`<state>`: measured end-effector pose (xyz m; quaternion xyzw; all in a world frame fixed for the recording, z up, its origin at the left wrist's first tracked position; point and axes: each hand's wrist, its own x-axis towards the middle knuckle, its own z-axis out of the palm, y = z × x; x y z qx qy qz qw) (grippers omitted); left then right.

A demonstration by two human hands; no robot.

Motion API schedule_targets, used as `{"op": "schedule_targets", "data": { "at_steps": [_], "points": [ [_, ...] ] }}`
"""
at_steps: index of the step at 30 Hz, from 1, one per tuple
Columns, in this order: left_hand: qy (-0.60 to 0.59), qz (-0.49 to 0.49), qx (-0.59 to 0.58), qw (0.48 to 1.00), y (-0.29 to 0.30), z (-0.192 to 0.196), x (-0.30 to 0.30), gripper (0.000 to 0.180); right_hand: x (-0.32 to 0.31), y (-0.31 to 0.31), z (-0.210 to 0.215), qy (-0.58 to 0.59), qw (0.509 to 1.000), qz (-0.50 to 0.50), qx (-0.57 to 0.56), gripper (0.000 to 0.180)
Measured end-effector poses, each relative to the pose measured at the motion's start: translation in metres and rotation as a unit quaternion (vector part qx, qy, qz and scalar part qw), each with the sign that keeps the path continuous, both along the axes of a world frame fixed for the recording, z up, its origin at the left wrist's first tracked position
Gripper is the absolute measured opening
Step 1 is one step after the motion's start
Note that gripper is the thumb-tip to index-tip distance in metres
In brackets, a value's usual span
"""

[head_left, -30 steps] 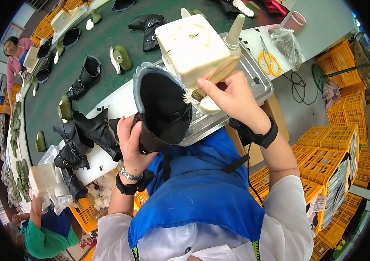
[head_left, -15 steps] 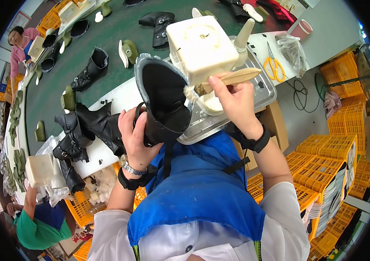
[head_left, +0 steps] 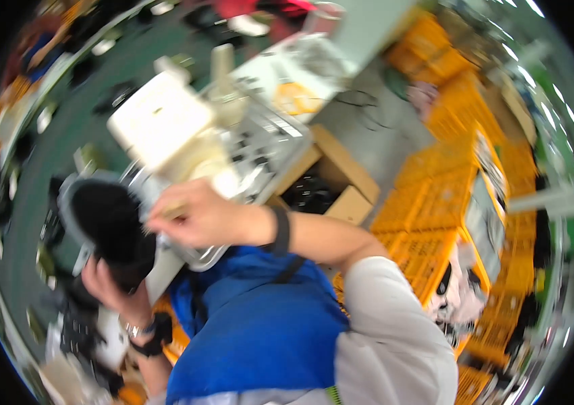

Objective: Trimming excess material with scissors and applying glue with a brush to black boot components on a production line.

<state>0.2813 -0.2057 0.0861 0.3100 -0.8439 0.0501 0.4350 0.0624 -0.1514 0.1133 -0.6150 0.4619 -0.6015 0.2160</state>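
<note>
Above the blue apron (head_left: 260, 317), the black boot (head_left: 113, 219) is held by the left hand (head_left: 119, 291), its fingers curled partway around the lower side; the opening is turned upward. Just right of the boot, a tan-handled brush (head_left: 175, 211), blurred, is gripped in the closed fingers of the right hand (head_left: 199, 219); whether the boot is touched by it cannot be told. Beyond the boot, a white block-shaped container (head_left: 158, 121) is seen beside a metal tray (head_left: 285, 127). Farther beyond the boot, orange-handled scissors (head_left: 295, 98) are laid on the desk (head_left: 268, 59). Well to the boot's right, yellow crates (head_left: 428, 162) are stacked.
</note>
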Motion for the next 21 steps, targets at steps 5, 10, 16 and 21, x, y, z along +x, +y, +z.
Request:
{"op": "schedule_targets", "data": {
  "at_steps": [5, 10, 16, 21],
  "points": [
    [-0.023, 0.025, -0.035, 0.999, -0.012, -0.004, 0.0, 0.067, 0.003, -0.002, 0.007, 0.005, 1.0, -0.002, 0.022, 0.015],
    [-0.035, 0.027, -0.088, 0.995, -0.016, -0.002, -0.005, 0.05, -0.001, 0.0, -0.003, -0.146, 0.969, 0.062, 0.189, 0.018],
    [-0.041, -0.009, -0.115, 0.992, -0.019, 0.009, -0.018, 0.056, -0.032, 0.008, 0.031, -0.244, 0.956, -0.042, 0.159, 0.021],
    [0.002, 0.013, -0.098, 0.995, -0.014, -0.001, -0.013, 0.051, -0.018, 0.013, 0.027, -0.264, 0.944, 0.041, 0.196, 0.02]
  ]
}}
